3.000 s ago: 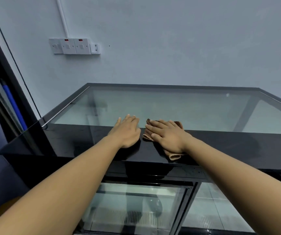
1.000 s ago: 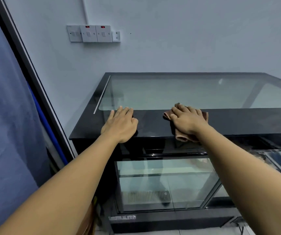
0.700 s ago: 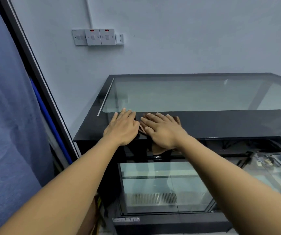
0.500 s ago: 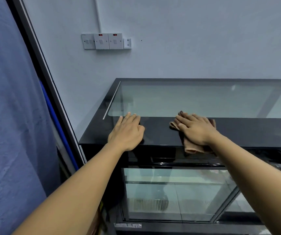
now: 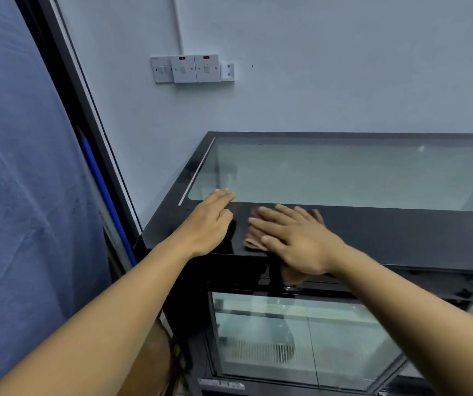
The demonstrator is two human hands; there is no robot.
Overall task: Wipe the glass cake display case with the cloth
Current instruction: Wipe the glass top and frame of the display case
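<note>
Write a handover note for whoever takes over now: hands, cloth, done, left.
Left hand: fingers straight, flat on the black front band of the display case, near its left end.
Right hand: flat, pressing the brown cloth on the same band, just right of the other hand; the cloth's near end hangs over the front edge.
Done: wiping is on this band; no streaks show how much is covered.
Left: probably the glass top panel and the front glass.
</note>
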